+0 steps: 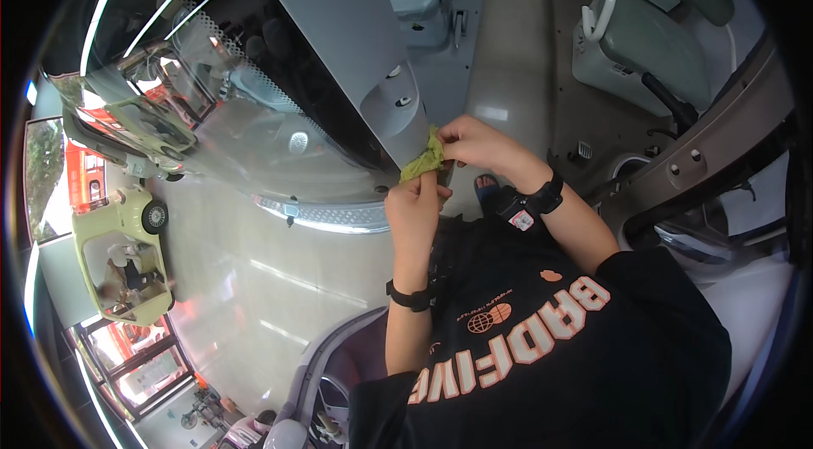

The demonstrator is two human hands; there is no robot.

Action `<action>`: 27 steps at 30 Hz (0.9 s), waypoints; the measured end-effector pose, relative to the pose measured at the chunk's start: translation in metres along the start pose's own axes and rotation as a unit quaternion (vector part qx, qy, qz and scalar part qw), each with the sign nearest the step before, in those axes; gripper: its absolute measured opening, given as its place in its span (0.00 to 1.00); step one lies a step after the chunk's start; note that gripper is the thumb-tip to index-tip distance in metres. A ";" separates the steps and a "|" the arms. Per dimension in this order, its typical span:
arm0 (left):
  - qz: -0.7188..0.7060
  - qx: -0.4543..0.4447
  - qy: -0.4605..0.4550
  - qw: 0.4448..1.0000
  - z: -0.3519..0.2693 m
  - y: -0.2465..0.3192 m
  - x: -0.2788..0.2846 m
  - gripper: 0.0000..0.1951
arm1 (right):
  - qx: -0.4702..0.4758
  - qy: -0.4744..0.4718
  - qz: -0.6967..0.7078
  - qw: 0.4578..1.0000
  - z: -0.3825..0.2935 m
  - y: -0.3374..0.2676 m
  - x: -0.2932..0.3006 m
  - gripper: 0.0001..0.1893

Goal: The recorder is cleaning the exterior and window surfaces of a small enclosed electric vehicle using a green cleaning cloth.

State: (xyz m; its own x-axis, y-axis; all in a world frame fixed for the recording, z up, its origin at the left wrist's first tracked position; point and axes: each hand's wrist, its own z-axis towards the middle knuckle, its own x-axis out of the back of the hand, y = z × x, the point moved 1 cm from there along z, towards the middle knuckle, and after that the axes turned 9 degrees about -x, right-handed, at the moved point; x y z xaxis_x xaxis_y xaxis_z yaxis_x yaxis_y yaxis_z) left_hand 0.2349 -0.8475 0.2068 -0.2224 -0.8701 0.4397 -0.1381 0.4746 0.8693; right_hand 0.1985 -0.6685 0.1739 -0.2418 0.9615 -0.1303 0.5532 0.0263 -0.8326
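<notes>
A crumpled yellow-green cloth (424, 160) lies against the lower edge of a grey moulded vehicle panel (394, 112) at the centre of the head view. My left hand (414, 198) pinches its lower end between thumb and fingers. Higher up and to the right, my right hand (469, 143) grips the other end with bent fingers. The panel has a rounded recess with small fittings just above the cloth. Both wrists wear black straps. What lies beneath the cloth is hidden.
A glossy vehicle body with a dark window (279, 49) fills the upper left. Grey seats (654, 49) stand at the upper right. A purple-grey vehicle part (343, 347) is below left. Farther off, a person sits inside a small yellow-green vehicle (120, 195).
</notes>
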 end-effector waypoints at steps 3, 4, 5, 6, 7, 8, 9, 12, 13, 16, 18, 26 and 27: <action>0.001 -0.004 -0.001 1.000 0.000 0.000 0.000 0.22 | 0.000 0.000 0.006 1.000 0.002 0.002 0.001 0.07; 0.004 -0.007 -0.003 1.000 -0.001 0.001 0.000 0.22 | -0.010 -0.011 -0.005 1.000 0.005 0.006 0.004 0.08; 0.007 -0.010 -0.004 1.000 -0.001 0.003 0.000 0.22 | -0.019 -0.023 -0.017 0.999 0.007 0.009 0.006 0.10; 0.007 -0.011 -0.002 1.000 -0.002 0.003 0.000 0.22 | -0.017 -0.024 -0.018 0.999 0.008 0.009 0.006 0.10; 0.006 -0.014 0.000 1.000 -0.001 0.002 -0.001 0.22 | -0.015 -0.028 -0.018 0.999 0.008 0.009 0.006 0.10; 0.006 -0.016 0.001 1.000 -0.001 0.001 -0.001 0.22 | -0.013 -0.032 -0.017 0.999 0.009 0.009 0.006 0.10; 0.006 -0.018 0.003 1.000 -0.001 0.000 -0.001 0.22 | -0.011 -0.033 -0.019 0.999 0.008 0.008 0.007 0.10; 0.009 -0.025 0.004 1.000 -0.002 0.004 -0.001 0.23 | -0.003 -0.039 -0.017 0.999 0.004 0.002 0.006 0.10; 0.024 -0.020 0.006 0.999 -0.002 0.007 0.001 0.22 | 0.011 -0.037 -0.017 0.999 0.002 -0.001 0.005 0.10; 0.031 -0.023 0.034 0.999 -0.003 0.025 0.008 0.22 | 0.050 -0.014 0.019 0.998 -0.014 -0.022 -0.004 0.09; 0.022 -0.028 0.057 0.998 -0.004 0.040 0.016 0.22 | 0.073 0.009 0.057 0.996 -0.021 -0.034 -0.011 0.08; 0.030 -0.010 0.023 0.999 0.003 0.019 0.008 0.21 | 0.059 0.042 -0.013 0.997 -0.009 -0.019 -0.005 0.08; 0.030 -0.011 0.020 0.999 0.004 0.008 0.003 0.21 | 0.058 0.044 -0.012 0.997 -0.002 -0.007 -0.001 0.08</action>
State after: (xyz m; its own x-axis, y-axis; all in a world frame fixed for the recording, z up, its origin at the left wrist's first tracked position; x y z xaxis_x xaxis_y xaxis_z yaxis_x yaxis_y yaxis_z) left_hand 0.2287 -0.8458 0.2144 -0.1898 -0.8456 0.4989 -0.1040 0.5226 0.8462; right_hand 0.1964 -0.6693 0.1812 -0.1796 0.9815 -0.0655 0.4506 0.0229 -0.8925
